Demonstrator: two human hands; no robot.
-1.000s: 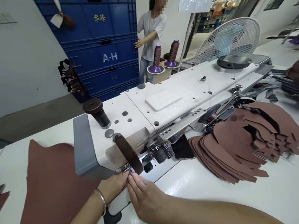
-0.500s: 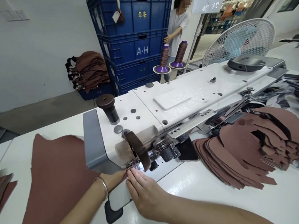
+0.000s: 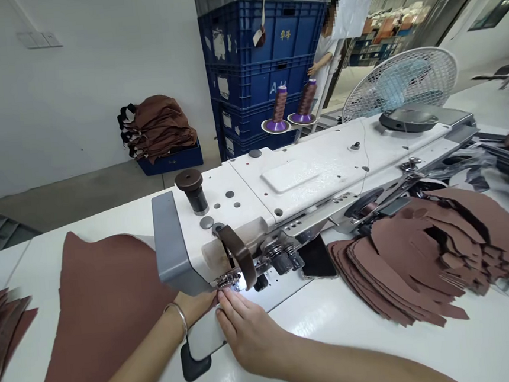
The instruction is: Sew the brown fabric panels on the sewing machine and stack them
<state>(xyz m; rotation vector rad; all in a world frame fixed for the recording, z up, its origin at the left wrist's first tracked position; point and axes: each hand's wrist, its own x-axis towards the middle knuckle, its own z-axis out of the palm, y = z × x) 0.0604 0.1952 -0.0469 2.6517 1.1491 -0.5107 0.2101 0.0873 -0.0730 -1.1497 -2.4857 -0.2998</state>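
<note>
Brown leather panels (image 3: 420, 254) stacked at three o'clock and a broad piece (image 3: 101, 329) at nine flank the sewing machine (image 3: 308, 192) within reach; left hand (image 3: 196, 307) and right hand (image 3: 249, 334) pinch narrowly at its presser foot (image 3: 225, 283), their hold unclear.

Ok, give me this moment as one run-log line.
left hand: beside sewing machine presser foot | right hand: fingertips at presser foot | nearby: brown leather panel, cut leather pieces

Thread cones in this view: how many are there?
2: the left thread cone and the right thread cone, both standing beyond the white sewing machine. Others could be hidden behind the machine.
</note>
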